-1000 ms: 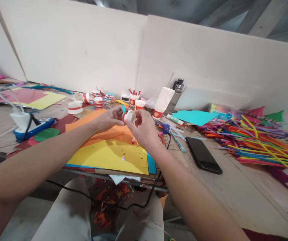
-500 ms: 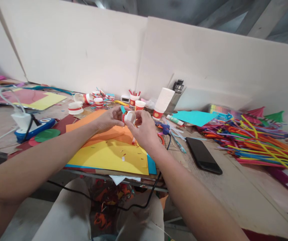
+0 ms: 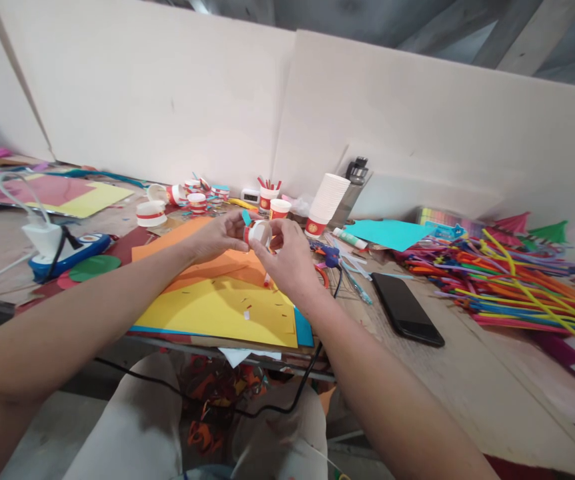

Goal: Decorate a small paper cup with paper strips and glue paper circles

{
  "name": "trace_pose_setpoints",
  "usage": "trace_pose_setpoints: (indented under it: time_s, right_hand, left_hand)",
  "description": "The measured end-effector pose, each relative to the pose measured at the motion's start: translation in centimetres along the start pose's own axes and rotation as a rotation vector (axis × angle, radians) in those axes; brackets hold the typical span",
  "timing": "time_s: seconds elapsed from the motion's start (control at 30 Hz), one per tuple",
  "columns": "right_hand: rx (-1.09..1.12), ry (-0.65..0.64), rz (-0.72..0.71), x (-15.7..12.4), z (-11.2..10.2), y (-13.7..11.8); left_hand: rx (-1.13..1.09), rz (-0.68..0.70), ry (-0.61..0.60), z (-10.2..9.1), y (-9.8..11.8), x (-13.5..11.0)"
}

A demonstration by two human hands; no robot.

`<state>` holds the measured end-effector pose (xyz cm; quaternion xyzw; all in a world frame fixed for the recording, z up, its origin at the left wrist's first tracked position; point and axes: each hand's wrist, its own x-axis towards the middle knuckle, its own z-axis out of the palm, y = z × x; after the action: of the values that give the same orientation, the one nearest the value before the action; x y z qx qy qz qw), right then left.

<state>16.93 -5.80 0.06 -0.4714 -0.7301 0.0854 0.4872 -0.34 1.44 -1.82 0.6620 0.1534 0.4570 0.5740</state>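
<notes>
Cup ring (image 3: 258, 233) pinched in both grips, left hand (image 3: 215, 238) & right hand (image 3: 290, 260), at 12 o'clock of yellow paper (image 3: 217, 310); prob. mid-shaping, needs steady fingers.

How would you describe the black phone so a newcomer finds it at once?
Start at the wooden table by the white wall. Between the yellow paper sheet and the heap of coloured pipe cleaners lies the phone. It alone is a flat, glossy black slab.

Cup ring (image 3: 259, 233) over paper sheets (image 3: 217, 310) on table (image 3: 467, 387); phone (image 3: 406, 309) right of sheets; pipe cleaners (image 3: 507, 280) farther right; cup stack (image 3: 326, 203) behind; charger (image 3: 42, 239) left.
</notes>
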Motion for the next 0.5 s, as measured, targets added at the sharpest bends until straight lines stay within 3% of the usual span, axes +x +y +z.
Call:
trace_pose_setpoints:
  time_s: [0.33,0.5]
  right_hand:
    - [0.272,0.032,0.176,1.2,-1.6,0.7]
    - [0.263,0.009,0.185,1.1,-1.3,0.9]
  left_hand:
    - [-0.4,-0.144,0.183,-0.8,0.1,0.0]
    - [-0.442,-0.166,0.238,-0.5,0.7,-0.1]
